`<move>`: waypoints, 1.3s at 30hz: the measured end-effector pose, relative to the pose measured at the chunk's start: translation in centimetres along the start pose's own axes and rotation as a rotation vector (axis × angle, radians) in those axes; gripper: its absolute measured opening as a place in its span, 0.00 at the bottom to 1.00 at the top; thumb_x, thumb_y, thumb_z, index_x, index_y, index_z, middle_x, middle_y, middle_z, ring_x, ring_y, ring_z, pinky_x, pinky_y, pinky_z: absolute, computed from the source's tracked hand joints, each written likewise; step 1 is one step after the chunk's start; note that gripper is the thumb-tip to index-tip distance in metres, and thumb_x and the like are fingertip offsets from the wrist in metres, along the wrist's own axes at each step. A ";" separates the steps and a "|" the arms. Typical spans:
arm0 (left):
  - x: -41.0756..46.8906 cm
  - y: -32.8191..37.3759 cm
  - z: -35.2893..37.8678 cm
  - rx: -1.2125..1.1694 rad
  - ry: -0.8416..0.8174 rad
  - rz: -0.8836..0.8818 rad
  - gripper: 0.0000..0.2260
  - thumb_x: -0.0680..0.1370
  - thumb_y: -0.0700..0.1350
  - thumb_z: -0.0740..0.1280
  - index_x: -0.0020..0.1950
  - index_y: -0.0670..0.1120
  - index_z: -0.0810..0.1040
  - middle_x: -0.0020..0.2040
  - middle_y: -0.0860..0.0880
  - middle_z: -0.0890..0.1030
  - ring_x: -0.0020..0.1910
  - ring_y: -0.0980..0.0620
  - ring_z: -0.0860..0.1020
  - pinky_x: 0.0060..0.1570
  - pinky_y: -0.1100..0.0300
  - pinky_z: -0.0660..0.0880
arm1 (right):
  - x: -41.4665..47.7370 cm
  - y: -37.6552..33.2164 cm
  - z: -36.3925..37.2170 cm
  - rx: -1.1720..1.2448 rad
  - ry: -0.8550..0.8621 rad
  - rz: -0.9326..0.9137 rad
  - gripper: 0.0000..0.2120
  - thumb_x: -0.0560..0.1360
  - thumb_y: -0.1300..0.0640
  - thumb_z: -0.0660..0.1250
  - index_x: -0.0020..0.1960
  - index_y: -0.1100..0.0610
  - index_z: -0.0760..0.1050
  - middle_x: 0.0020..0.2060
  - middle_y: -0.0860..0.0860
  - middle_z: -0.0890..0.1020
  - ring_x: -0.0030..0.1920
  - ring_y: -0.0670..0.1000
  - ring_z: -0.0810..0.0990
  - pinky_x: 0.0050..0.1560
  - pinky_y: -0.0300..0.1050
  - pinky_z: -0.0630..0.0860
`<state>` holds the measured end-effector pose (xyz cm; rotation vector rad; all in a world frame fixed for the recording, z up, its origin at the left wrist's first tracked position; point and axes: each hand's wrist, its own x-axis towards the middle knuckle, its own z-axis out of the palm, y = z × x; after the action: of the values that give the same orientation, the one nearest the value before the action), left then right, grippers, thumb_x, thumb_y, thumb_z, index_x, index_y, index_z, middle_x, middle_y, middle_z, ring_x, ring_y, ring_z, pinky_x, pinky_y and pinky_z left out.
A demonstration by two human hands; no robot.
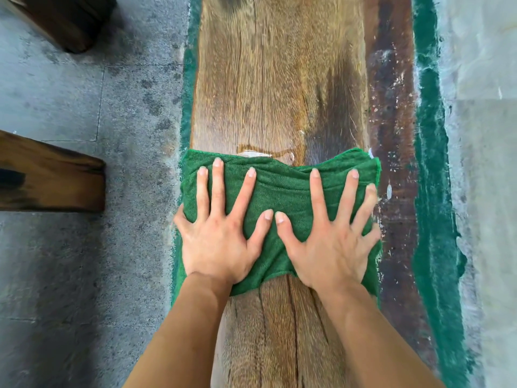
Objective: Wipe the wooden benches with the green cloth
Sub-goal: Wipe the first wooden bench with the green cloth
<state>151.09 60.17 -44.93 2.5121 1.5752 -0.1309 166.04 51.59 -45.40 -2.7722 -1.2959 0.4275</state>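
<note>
Grip: both palms flat, fingers spread, pressing down on cloth (282, 191); nothing clenched.
Left hand (221, 233): on cloth's left half, little finger wrapped over its left edge.
Right hand (330, 236): on cloth's right half, outer fingers reaching the right edge.
Thumbs: nearly touching at cloth's middle.
Cloth: green, bunched, stretched across full width of bench (279, 79), draped over both sides.
Bench: long worn plank, cracked grain, running away from camera; small wet patch (265, 152) just beyond cloth.
Right of bench: dark speckled strip (394, 107), then green painted edge (430, 135).
Left: grey concrete floor (84, 107); second bench end (50, 177) well apart; dark wooden block (70, 21) at top corner.
</note>
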 end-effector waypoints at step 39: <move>17.7 1.2 -2.1 -0.037 0.010 0.064 0.32 0.82 0.70 0.47 0.85 0.62 0.49 0.86 0.44 0.45 0.85 0.43 0.46 0.68 0.21 0.56 | 17.2 -3.4 -3.6 -0.047 0.035 0.027 0.42 0.76 0.21 0.46 0.85 0.38 0.44 0.85 0.57 0.44 0.84 0.67 0.46 0.66 0.74 0.68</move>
<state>159.82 75.74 -45.68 2.5352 1.4843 -0.0803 174.93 67.12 -45.31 -2.8251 -1.2783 0.3528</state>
